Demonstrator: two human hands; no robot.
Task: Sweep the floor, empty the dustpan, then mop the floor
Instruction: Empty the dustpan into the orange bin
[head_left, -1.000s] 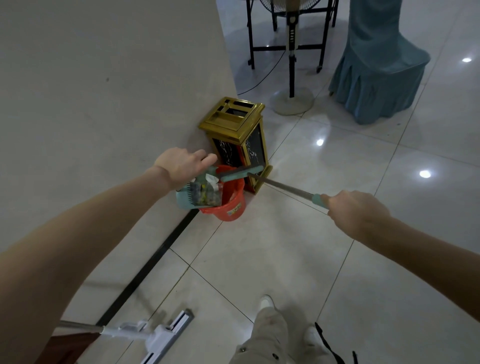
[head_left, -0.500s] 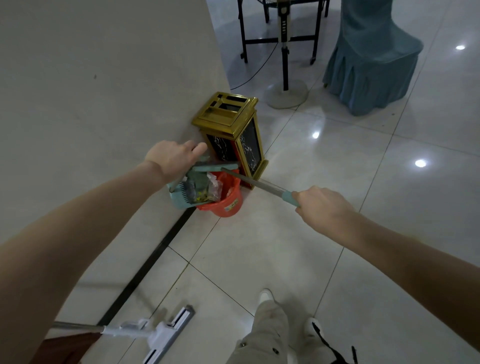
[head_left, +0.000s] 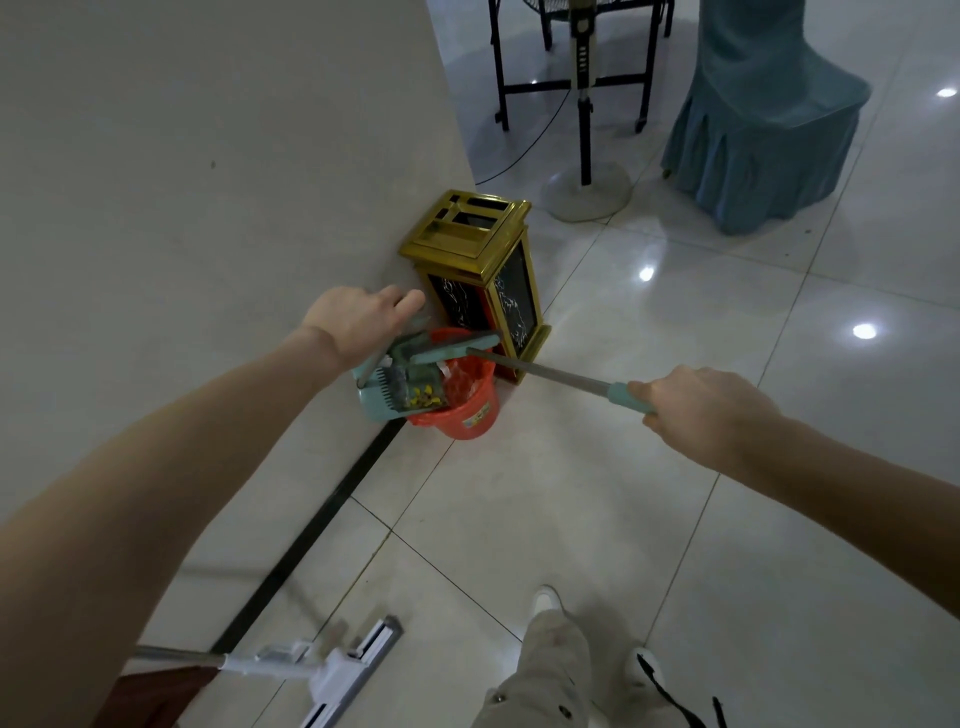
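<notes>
Frame centre: we hold teal dustpan (head_left: 382, 402), litter inside, tilted over red bucket (head_left: 465, 413) beside gold bin (head_left: 480, 244). Left hand (head_left: 358, 319): fingers curled over dustpan's back edge. Right hand (head_left: 696, 405): fist clamped on long metal handle (head_left: 561, 373). Lower left: white mop (head_left: 332, 675)

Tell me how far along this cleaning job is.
Sweeping looks done: litter sits in the dustpan. In hand: left hand tips it over the red bucket, right hand holds the broom. Left: mopping; the mop lies on the floor.
</notes>
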